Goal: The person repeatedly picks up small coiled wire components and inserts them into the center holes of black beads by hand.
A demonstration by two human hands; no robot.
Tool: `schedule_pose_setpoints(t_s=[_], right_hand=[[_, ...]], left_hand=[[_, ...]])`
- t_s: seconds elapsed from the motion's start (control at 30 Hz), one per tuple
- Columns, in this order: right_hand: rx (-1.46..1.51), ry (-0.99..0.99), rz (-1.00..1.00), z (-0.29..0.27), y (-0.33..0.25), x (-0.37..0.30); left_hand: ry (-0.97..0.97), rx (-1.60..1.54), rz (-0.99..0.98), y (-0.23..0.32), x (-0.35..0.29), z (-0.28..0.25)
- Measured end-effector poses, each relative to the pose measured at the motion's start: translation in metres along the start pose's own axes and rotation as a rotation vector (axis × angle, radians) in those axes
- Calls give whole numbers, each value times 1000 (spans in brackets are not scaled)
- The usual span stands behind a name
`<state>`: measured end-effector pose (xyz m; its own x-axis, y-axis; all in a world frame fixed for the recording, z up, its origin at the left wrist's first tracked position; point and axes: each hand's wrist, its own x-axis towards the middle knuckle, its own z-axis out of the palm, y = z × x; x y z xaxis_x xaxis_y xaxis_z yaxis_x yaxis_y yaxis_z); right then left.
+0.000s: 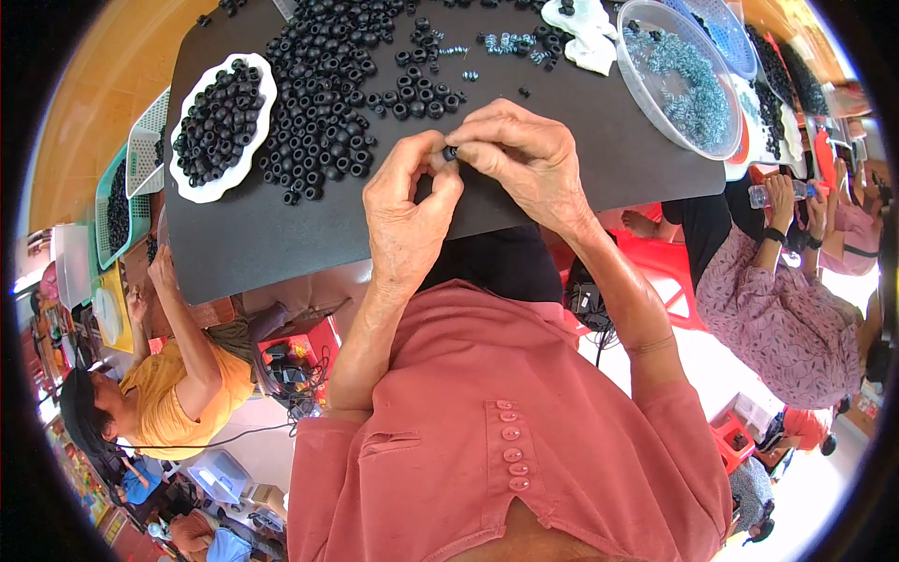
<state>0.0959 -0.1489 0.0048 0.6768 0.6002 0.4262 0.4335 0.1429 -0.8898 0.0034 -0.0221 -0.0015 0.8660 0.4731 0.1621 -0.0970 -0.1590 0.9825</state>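
Note:
My left hand (410, 211) and my right hand (529, 164) meet above the front part of the dark table. Between their fingertips is a small round black piece (450, 153). The right thumb and forefinger pinch it, and the left fingertips press against its other side. Whether a spring sits inside it is too small to tell. Beyond my hands, a short row of black pieces (421, 98) with round holes lies beside a large spread of the same pieces (314, 122). Small coil springs (506, 43) lie loose farther back.
A white scalloped plate (194, 192) of black pieces stands at left, near green and white baskets (140, 220). At right, a clear round tub (629, 89) holds many springs, beside a crumpled white bag (590, 42). Co-workers (187, 384) sit on both sides.

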Motion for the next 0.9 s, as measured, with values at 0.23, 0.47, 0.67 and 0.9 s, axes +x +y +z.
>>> schedule_pose_setpoints(t_s=[0.23, 0.47, 0.67, 0.9], right_hand=[[66, 28, 154, 3, -1, -1], [118, 45, 170, 3, -1, -2], [14, -8, 95, 1, -2, 1], [-36, -9, 24, 3, -4, 2]], left_hand=[[-23, -131, -61, 2, 0, -1], [-59, -27, -37, -1, -1, -3], [-26, -124, -49, 2, 1, -2], [-40, -19, -62, 2, 3, -2]])
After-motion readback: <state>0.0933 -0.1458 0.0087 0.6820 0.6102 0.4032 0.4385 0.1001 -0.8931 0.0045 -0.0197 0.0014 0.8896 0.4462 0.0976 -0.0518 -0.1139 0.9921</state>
